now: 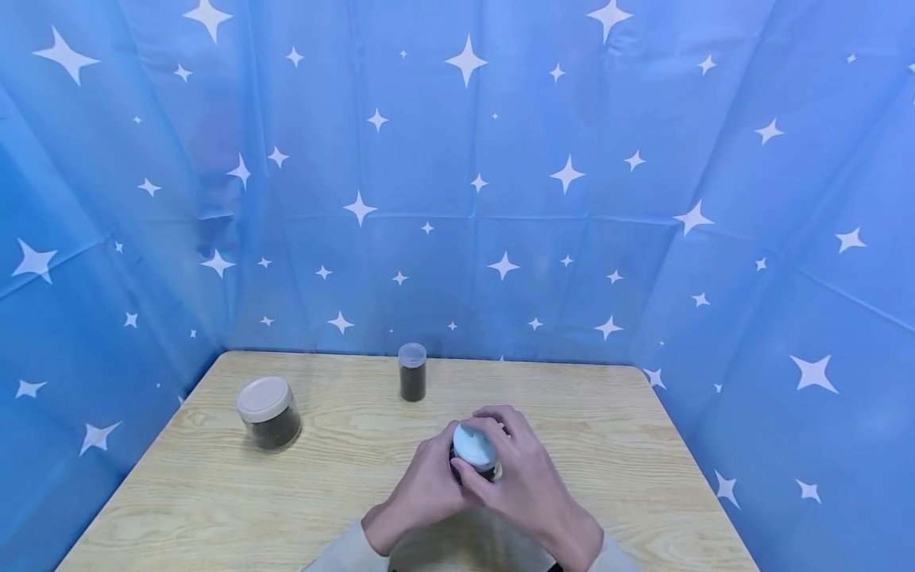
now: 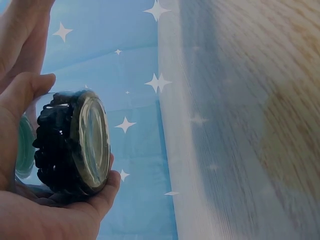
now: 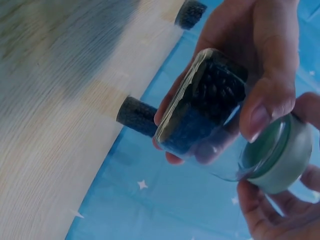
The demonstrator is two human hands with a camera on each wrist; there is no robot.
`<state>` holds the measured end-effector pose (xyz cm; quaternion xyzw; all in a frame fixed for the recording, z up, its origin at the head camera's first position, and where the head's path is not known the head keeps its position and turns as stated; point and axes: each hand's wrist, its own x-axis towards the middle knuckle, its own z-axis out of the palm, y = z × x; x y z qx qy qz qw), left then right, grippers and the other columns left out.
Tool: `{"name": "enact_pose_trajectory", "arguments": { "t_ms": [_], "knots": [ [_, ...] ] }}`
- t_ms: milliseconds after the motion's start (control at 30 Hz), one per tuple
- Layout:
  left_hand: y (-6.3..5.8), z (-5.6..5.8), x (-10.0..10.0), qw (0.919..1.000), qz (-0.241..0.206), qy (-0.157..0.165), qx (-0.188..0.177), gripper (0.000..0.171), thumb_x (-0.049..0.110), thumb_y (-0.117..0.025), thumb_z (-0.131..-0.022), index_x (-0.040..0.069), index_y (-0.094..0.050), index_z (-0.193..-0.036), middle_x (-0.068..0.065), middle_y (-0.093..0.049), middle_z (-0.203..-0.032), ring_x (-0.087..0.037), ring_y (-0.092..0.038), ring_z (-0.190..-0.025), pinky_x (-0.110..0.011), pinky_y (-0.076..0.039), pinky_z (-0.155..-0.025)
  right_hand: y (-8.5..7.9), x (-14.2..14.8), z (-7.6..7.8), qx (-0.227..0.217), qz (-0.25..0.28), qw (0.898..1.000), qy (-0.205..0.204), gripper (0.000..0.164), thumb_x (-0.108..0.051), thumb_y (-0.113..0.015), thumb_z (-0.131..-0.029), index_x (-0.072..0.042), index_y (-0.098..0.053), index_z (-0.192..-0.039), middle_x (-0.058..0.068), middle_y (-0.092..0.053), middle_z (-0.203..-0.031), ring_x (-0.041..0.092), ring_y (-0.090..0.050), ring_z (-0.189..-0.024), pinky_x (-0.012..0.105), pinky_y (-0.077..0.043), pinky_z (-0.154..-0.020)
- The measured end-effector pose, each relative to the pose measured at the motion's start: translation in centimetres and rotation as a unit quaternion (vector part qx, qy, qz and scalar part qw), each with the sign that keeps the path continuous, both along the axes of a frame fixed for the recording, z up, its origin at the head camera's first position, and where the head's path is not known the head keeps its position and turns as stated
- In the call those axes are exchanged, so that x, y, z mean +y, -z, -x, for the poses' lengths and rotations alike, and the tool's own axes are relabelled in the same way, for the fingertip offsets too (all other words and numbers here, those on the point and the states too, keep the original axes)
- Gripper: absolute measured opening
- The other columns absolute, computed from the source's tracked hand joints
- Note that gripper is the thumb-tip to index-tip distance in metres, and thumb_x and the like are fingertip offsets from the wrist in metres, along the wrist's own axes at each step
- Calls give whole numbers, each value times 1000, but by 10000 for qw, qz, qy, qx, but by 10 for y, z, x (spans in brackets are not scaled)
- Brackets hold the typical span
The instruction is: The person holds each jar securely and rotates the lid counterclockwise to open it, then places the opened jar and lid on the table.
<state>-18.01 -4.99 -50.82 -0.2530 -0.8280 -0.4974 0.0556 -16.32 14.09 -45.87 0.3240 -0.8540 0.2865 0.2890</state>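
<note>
A small clear jar [image 3: 212, 107] with dark bean-like pieces inside is held up off the table, tilted in the wrist views. My left hand [image 1: 431, 482] grips it around the body, its thumb along the side. A pale mint-green lid [image 1: 474, 445] sits on the jar's mouth. My right hand [image 1: 530, 478] grips this lid by its rim, fingers and thumb on opposite sides, as the right wrist view shows. The jar's round glass base [image 2: 95, 142] faces the table in the left wrist view. Whether the lid is loose or tight cannot be seen.
On the wooden table [image 1: 343, 469] stand a wide jar [image 1: 275, 425] with a whitish lid at the left and a slim clear-topped jar [image 1: 412, 380] at the back, both with dark contents. A blue star-patterned curtain [image 1: 429, 175] hangs behind and at both sides.
</note>
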Motion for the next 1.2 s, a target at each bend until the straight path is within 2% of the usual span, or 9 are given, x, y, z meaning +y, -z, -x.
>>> {"name": "enact_pose_trajectory", "arguments": {
  "t_ms": [267, 467, 600, 767, 900, 1067, 1200],
  "knots": [
    [0, 0, 0, 9997, -79, 138, -196, 65, 25, -101, -87, 18, -66, -142, 3, -80, -123, -4, -75, -107, -26, -64, -93, -4, 9, 6, -165, -57, 9979, -629, 45, -22, -96, -96, -18, -75, -135, 4, -72, -140, 21, -73, -124, 35, -69, -96],
    [1, -2, -1, 9993, -139, 282, -197, 67, 24, -102, -84, 23, -65, -140, 7, -79, -122, -3, -74, -106, -27, -63, -94, -11, 19, 14, -341, -271, 9884, -1457, 46, -14, -91, -97, -17, -72, -139, 5, -70, -142, 19, -73, -127, 36, -68, -102],
    [2, -2, -1, 9986, -204, 421, -245, 76, 27, -101, -87, 30, -61, -151, 9, -79, -128, -4, -75, -111, -28, -64, -97, -16, 24, 19, -432, -412, 9790, -1948, 49, -7, -88, -95, -16, -70, -139, 6, -69, -143, 18, -73, -127, 36, -67, -105],
    [2, -2, -1, 9978, -288, 502, -333, 85, 28, -101, -88, 36, -56, -160, 11, -78, -133, -5, -76, -114, -29, -64, -100, -20, 27, 22, -460, -571, 9718, -2243, 51, -4, -85, -92, -14, -68, -139, 7, -68, -145, 18, -73, -129, 36, -66, -108],
    [1, -2, -1, 9990, -234, 323, -214, 79, 21, -101, -84, 27, -61, -152, 8, -80, -128, -5, -75, -110, -28, -63, -98, -18, 26, 22, -376, -626, 9764, -2032, 51, -14, -87, -98, -12, -68, -145, 8, -66, -152, 21, -74, -133, 39, -66, -110],
    [0, -2, 0, 9999, -97, 94, 17, 73, 21, -101, -85, 16, -64, -148, 3, -81, -125, -6, -76, -110, -29, -64, -97, -12, 19, 14, -94, -416, 9911, -1260, 59, -33, -92, -101, -11, -69, -151, 8, -66, -155, 25, -74, -135, 42, -68, -107],
    [0, -3, 0, 10000, -46, 7, 45, 71, 22, -101, -86, 14, -65, -147, 1, -82, -124, -9, -78, -110, -29, -65, -95, -9, 11, 7, 105, -254, 9975, -650, 61, -39, -95, -99, -11, -71, -148, 10, -69, -151, 26, -75, -133, 42, -69, -102]
  ]
}}
